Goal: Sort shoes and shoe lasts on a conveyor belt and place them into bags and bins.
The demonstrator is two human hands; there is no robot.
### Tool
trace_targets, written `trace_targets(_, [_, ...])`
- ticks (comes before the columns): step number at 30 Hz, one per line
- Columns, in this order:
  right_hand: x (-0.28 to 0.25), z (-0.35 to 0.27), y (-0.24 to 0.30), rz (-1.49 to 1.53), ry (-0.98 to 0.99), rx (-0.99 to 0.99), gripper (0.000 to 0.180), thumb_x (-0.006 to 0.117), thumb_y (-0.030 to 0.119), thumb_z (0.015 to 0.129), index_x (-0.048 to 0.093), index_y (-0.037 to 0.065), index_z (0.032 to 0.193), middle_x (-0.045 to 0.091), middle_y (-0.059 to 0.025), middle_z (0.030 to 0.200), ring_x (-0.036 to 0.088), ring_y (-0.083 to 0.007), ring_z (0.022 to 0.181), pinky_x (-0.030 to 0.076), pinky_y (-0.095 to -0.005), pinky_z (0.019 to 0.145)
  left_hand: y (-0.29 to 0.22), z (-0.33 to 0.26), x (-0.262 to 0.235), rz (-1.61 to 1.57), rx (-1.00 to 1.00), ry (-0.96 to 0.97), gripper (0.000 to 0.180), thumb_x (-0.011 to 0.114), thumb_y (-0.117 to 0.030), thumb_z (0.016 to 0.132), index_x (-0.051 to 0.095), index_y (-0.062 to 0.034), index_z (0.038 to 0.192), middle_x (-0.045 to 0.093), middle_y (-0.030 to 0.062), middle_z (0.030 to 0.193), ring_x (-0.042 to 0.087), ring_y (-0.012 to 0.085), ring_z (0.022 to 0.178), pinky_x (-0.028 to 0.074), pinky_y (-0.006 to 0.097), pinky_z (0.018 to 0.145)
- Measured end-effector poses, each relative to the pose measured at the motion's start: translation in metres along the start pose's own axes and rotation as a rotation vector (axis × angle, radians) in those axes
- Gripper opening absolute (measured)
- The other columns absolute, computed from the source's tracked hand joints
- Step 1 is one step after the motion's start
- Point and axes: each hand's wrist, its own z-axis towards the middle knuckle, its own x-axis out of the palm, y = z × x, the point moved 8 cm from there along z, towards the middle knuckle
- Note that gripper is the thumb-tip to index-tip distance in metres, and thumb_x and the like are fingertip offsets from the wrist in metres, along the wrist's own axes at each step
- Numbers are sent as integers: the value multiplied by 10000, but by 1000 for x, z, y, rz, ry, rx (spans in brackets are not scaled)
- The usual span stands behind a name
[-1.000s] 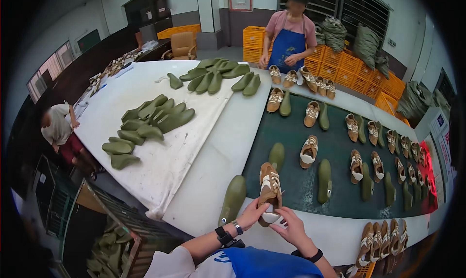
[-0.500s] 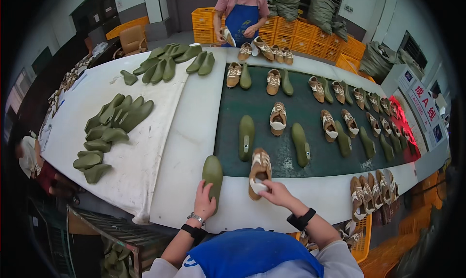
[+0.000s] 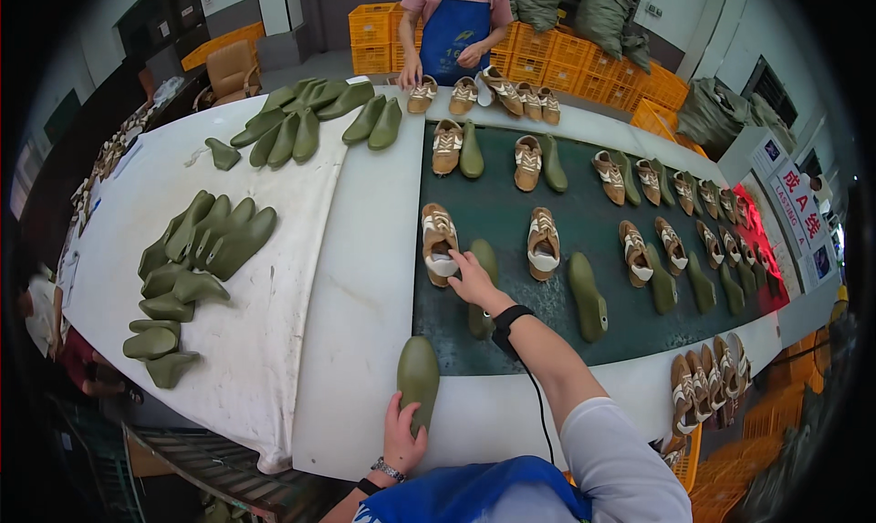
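My left hand is closed around the near end of a green shoe last on the white table edge. My right hand reaches forward and grips the white heel of a brown sneaker with pale stripes, which sits at the left edge of the dark green surface. Just right of that sneaker stands another green last, partly hidden by my right hand and forearm. Further right are a second brown sneaker and a green last.
Rows of sneakers and lasts run toward a red-lit opening at the right. Several lasts lie on a white cloth at the left. Sneakers stand at the near right edge. Across the table, a person in a blue apron touches a sneaker.
My right hand has carried the sneaker forward and left from the near white edge onto the green surface. My left hand stays on its last. The other person's sneaker is now down on the table.
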Motion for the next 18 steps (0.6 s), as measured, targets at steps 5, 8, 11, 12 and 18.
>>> trace_targets(5, [14,-36,1,-427,181,-91,519,613,143,773,447,139,1265,360,-180,1342,408,-357,1176,400,-438,920,5,1,0,-15,-1,-2,423,563,-5,683,485,-28,1098,317,268,1310,370,433,1181,332,406,992])
trace_targets(8, [-10,-98,-10,-324,91,-69,516,615,141,771,454,136,1261,399,-177,1298,390,-350,1186,401,-447,914,7,1,1,-23,-25,42,497,555,-16,694,433,-21,1175,299,274,1324,353,420,1201,318,423,998])
trace_targets(11, [-40,-173,-26,-118,40,45,492,607,148,776,469,129,1247,420,-195,1266,460,-358,1113,431,-421,879,33,-1,2,-212,-111,-21,619,549,0,689,356,-35,1276,280,233,1363,349,351,1235,324,398,994])
trace_targets(12, [-48,-204,-38,-85,14,70,469,603,148,777,485,123,1231,462,-196,1227,496,-351,1074,442,-415,863,43,-2,5,-300,-180,-15,659,548,7,684,325,-37,1302,285,219,1368,350,328,1236,324,386,995])
trace_targets(18, [-118,-418,-110,161,-202,546,215,560,135,795,637,62,982,654,-125,755,642,-262,703,509,-352,659,39,6,15,-440,-368,143,788,533,36,658,244,-67,1383,362,159,1333,404,257,1176,332,325,992])
